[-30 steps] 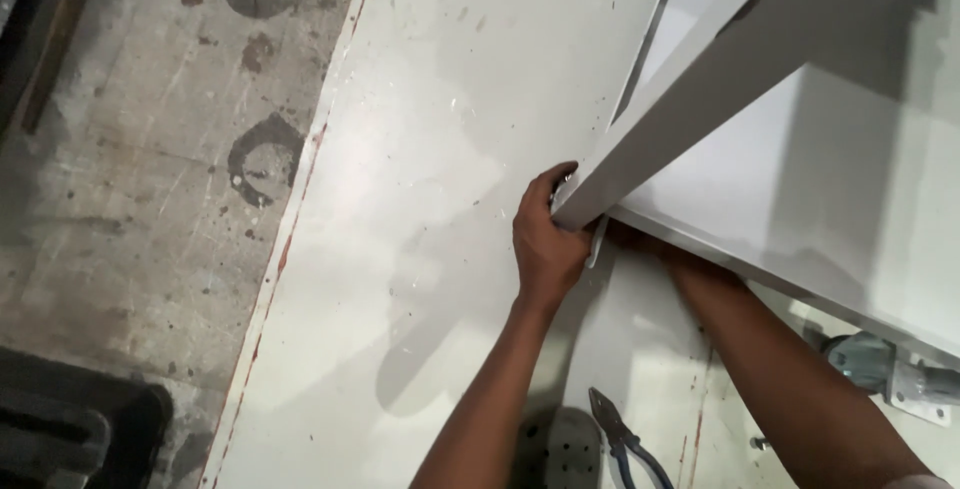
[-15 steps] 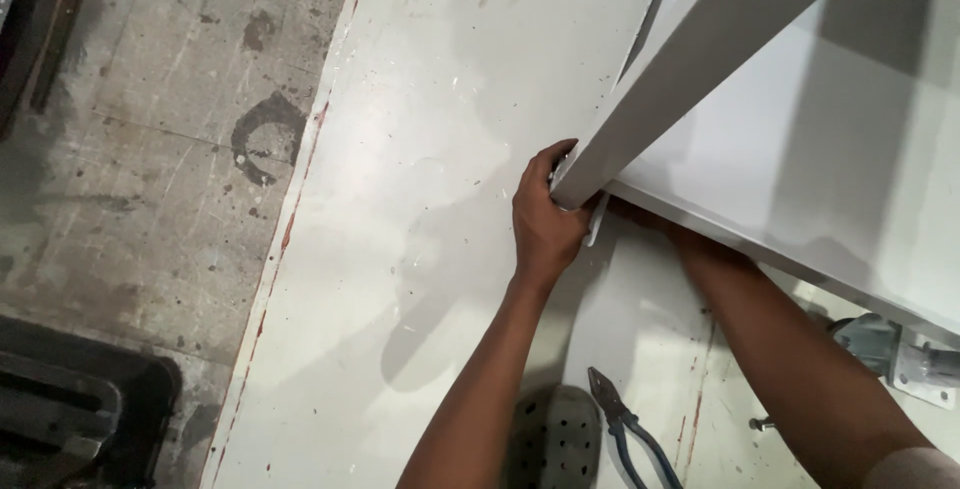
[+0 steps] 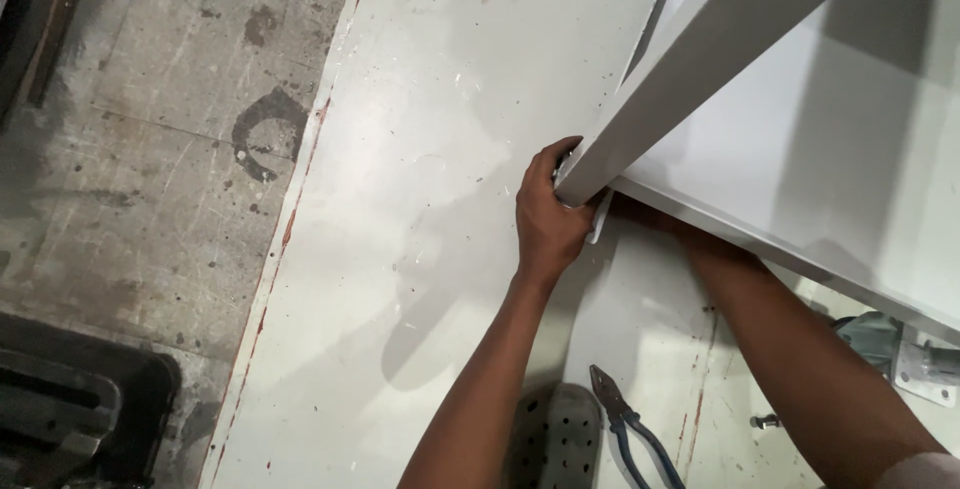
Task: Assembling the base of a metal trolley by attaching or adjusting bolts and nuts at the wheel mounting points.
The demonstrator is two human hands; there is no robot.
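1. Here the white panel frame [image 3: 700,79], a smooth painted metal piece with a boxed edge, slants from upper right down to its lower-left corner, long axis running diagonally.
2. The left hand [image 3: 548,219] sits right at that corner, fingers curled round it in a closed grip.
3. The right hand is hidden under the frame; only its forearm [image 3: 800,349] shows, so I cannot tell its grip. The left is the nearer one in view.
4. Beneath lies a flat white sheet [image 3: 420,199], scuffed and rust-edged.
5. Blue-handled pliers [image 3: 630,434] rest near the wrists; a stained concrete floor [image 3: 130,149] lies left.
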